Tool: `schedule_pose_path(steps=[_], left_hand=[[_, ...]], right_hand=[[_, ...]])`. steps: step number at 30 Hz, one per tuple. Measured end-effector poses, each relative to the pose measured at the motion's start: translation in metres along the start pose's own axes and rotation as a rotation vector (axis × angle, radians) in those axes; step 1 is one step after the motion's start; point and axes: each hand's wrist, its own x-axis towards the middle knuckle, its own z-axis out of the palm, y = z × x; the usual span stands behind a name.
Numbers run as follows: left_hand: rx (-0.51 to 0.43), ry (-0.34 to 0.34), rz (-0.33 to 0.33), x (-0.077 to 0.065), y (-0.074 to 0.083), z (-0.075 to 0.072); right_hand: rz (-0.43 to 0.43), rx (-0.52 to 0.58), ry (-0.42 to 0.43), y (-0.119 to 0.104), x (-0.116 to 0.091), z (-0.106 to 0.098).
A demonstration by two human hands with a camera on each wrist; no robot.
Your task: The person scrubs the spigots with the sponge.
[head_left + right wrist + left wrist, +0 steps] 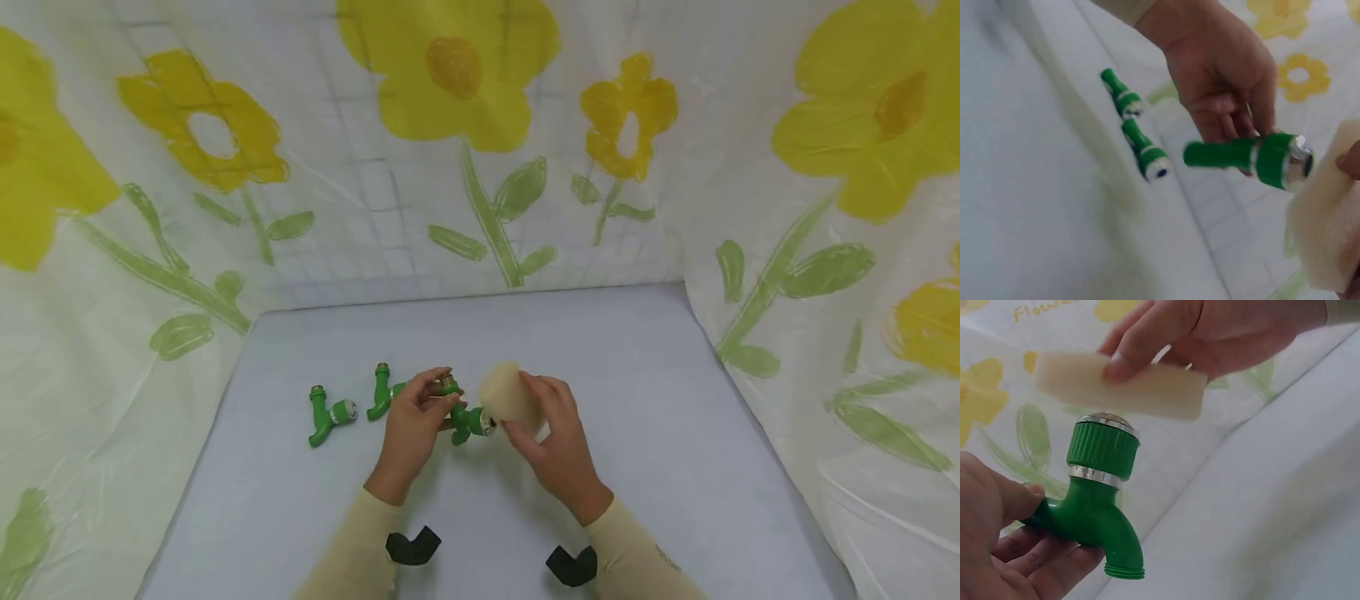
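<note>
My left hand [418, 425] grips a green faucet [1094, 509] by its threaded inlet end, thumb above and fingers below in the left wrist view. The faucet has a ribbed green knob with silver rings and a curved spout. In my right hand [555, 437] is a cream-coloured sponge [510, 396], a thick pad pinched between thumb and fingers. The sponge is right beside the knob's silver-rimmed end; whether they touch I cannot tell. Two more green faucets lie on the table left of my left hand, one farther out [327, 414] and one nearer [381, 392], partly hidden by the hand.
The pale table [600, 333] is backed and flanked by a white curtain [315, 208] with yellow flowers. Black angled pieces show at both wrists, one by the left sleeve [414, 547] and one by the right sleeve [572, 567].
</note>
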Motion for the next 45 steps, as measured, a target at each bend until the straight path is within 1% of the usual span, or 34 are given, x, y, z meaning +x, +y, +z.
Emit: schedule_pose_path(steps=[4, 7, 12, 14, 16, 19, 22, 26, 28, 30, 33, 36, 39, 40, 43, 45], left_hand=[[0.065, 0.008, 0.012, 0.014, 0.001, -0.008], [0.167, 0.029, 0.025, 0.027, 0.002, -0.013], [0.346, 0.055, 0.088, 0.047, 0.005, -0.018], [0.4, 0.057, 0.105, 0.054, 0.007, -0.02], [0.442, 0.049, 0.109, 0.06, 0.008, -0.021], [0.501, 0.025, 0.083, 0.07, 0.005, -0.024], [0.559, -0.012, 0.046, 0.077, -0.001, -0.026], [0.648, -0.072, 0.004, 0.087, -0.011, -0.023], [0.693, -0.094, -0.029, 0.092, -0.016, -0.021], [0.721, -0.101, -0.063, 0.095, -0.02, -0.018], [0.766, -0.089, -0.113, 0.098, -0.027, -0.014], [0.814, -0.063, -0.125, 0.099, -0.035, -0.013], [0.877, -0.041, -0.1, 0.099, -0.042, -0.01], [0.9, -0.037, -0.089, 0.099, -0.042, -0.009], [0.983, -0.041, -0.027, 0.097, -0.041, -0.004], [1.029, -0.047, -0.002, 0.095, -0.041, -0.001]], right_hand=[[0.044, 0.02, 0.023, 0.006, -0.001, -0.01], [0.067, 0.021, 0.021, 0.01, -0.005, -0.014], [0.08, 0.018, 0.042, 0.016, -0.01, -0.02], [0.08, 0.015, 0.047, 0.018, -0.012, -0.023], [0.081, 0.012, 0.048, 0.02, -0.012, -0.025], [0.091, 0.014, 0.045, 0.023, -0.014, -0.028], [0.105, 0.019, 0.04, 0.024, -0.016, -0.03], [0.123, 0.015, 0.035, 0.027, -0.018, -0.031], [0.132, 0.019, 0.028, 0.028, -0.018, -0.031], [0.142, 0.026, 0.017, 0.028, -0.019, -0.031], [0.154, 0.024, 0.001, 0.028, -0.02, -0.03], [0.162, 0.014, -0.007, 0.029, -0.021, -0.03], [0.166, 0.012, -0.009, 0.028, -0.021, -0.031], [0.167, 0.012, -0.01, 0.029, -0.021, -0.031], [0.165, 0.012, -0.008, 0.031, -0.022, -0.032], [0.164, 0.008, -0.007, 0.033, -0.022, -0.031]])
